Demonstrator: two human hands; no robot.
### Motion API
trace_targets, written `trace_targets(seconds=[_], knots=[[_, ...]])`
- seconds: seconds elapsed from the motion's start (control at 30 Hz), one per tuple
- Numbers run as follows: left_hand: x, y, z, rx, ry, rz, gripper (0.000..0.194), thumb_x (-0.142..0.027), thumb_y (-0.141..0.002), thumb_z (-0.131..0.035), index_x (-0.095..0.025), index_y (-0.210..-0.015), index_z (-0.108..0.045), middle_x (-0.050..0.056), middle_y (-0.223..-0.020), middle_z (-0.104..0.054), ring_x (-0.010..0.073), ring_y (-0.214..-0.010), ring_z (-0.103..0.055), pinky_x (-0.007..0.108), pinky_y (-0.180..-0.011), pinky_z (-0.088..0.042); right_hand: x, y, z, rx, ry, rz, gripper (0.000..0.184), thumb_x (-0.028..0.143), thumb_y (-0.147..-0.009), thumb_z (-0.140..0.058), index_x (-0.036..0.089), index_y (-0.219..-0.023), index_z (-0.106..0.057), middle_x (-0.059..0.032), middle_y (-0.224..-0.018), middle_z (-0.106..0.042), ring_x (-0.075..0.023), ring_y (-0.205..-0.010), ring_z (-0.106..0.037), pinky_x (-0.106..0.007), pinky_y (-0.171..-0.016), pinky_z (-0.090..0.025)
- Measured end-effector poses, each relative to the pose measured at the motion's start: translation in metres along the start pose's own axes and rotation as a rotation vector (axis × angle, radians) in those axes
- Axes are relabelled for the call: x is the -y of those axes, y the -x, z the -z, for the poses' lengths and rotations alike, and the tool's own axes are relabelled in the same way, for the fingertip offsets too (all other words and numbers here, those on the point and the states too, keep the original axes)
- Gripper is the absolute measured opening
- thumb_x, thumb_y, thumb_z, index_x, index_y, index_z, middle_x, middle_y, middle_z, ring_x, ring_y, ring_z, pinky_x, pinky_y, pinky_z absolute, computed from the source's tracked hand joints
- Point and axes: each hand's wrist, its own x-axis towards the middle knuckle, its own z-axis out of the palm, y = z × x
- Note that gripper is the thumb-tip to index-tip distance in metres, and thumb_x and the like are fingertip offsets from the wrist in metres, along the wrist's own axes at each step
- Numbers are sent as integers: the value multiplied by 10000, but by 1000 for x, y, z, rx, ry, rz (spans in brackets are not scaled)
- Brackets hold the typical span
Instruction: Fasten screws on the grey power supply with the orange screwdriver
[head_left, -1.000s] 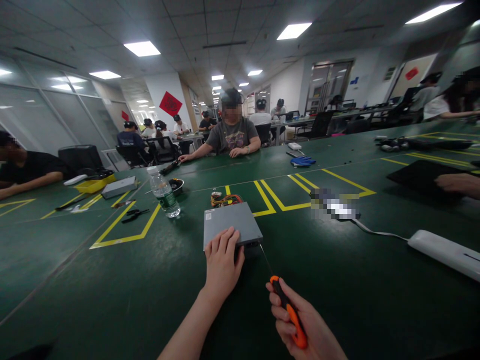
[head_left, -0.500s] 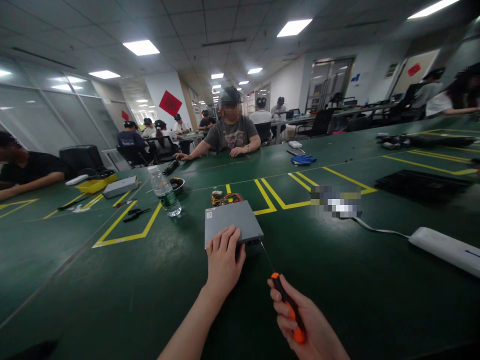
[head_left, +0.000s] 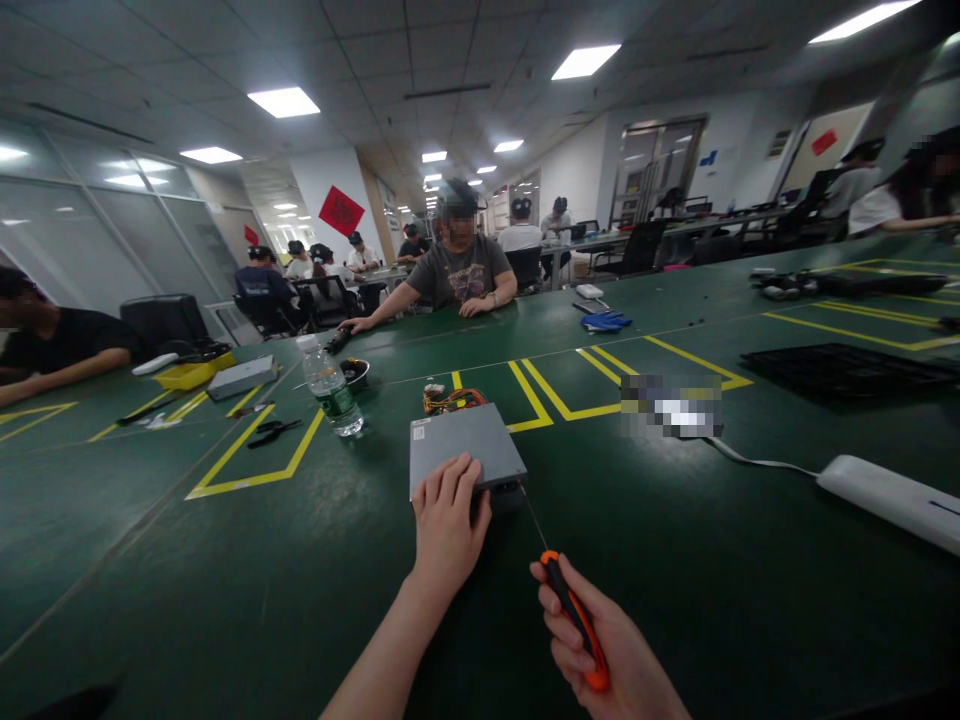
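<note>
A grey metal computer power supply (head_left: 461,435) lies on the green table, with a bundle of coloured cables (head_left: 454,400) coming out behind it. Over its front left edge my left hand (head_left: 446,520) is closed, fingers on the top cover and thumb at the near side. My right hand (head_left: 589,630) is wrapped round the orange and black handle of a screwdriver (head_left: 574,610). The long thin shaft slants up to the near right corner of the power supply, where its tip meets the casing; the screw there is too small to make out.
A water bottle (head_left: 330,388) stands left of the power supply, before a small bowl (head_left: 355,374). Right lie a white power strip (head_left: 885,492) with a cable and a black panel (head_left: 847,370). A blue glove (head_left: 606,321) lies farther back; a co-worker (head_left: 465,265) sits opposite.
The screwdriver's handle has turned slightly in my right hand, its tip staying at the same corner. My left hand and the power supply have not moved. The co-worker opposite has shifted an arm left.
</note>
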Motion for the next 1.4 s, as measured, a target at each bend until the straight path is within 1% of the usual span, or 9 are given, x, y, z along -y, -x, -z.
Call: trace_targets(seconds=[0.2,0.33,0.57,0.7,0.9,1.0,1.13,1.3,1.4], knots=[[0,0,0,-29,-2,-14,299,-230,-835,-526,-230,-1132,-558,62,-1193,-583,229,-1102,-494,386,-906,-344,-2,4,-4,-64,99,63,188,278,-781,-652,115,-743,-567,21,-537,-498,10,-324,-305,-88,-296,-180],[0,-1,0,-29,18,-15,298,-225,-837,-519,-226,-1131,-563,75,-1191,-583,239,-1104,-492,401,-911,-338,-4,1,-3,-16,-23,36,189,284,-785,-639,110,-757,-572,24,-548,-492,3,-324,-307,-100,-289,-213],[1,0,0,-21,25,-5,295,-229,-842,-513,-232,-1133,-559,66,-1210,-573,242,-1110,-485,403,-914,-333,-5,0,-1,21,49,51,238,318,-751,-682,113,-732,-563,39,-502,-477,20,-292,-265,-97,-291,-168],[1,1,-1,-11,5,0,305,-240,-840,-520,-243,-1144,-551,56,-1214,-568,237,-1117,-483,395,-918,-334,-6,0,-2,12,-54,27,218,310,-834,-576,103,-765,-573,33,-506,-487,6,-287,-296,-110,-294,-204],[1,1,-1,-6,29,5,301,-234,-845,-513,-237,-1143,-551,64,-1218,-564,241,-1127,-475,397,-916,-330,-15,3,-8,-15,50,-77,384,290,-956,-320,100,-719,-556,24,-417,-459,-17,-241,-302,-120,-281,-185],[1,1,-1,-2,38,6,302,-233,-847,-512,-236,-1147,-547,64,-1219,-564,239,-1125,-473,397,-918,-325,-20,1,-13,-11,72,-124,376,294,-952,-341,98,-712,-554,19,-423,-472,-18,-248,-319,-118,-286,-194],[1,1,-1,-8,28,9,311,-230,-835,-530,-237,-1145,-544,52,-1216,-566,226,-1120,-476,386,-918,-326,-23,-6,-13,-6,59,-69,270,345,-824,-585,100,-713,-566,26,-452,-502,-7,-265,-321,-113,-285,-178],[3,2,-4,0,29,11,316,-247,-840,-525,-241,-1157,-532,45,-1234,-555,228,-1129,-470,390,-923,-318,-25,-10,-9,50,69,-10,472,455,-487,-815,101,-694,-583,30,-465,-528,4,-269,-315,-119,-284,-167],[3,2,-5,4,27,15,328,-248,-838,-527,-243,-1167,-525,44,-1240,-550,232,-1134,-466,395,-925,-315,-25,-9,-9,57,83,5,504,475,-460,-821,100,-708,-593,28,-473,-536,8,-278,-317,-118,-291,-163]])
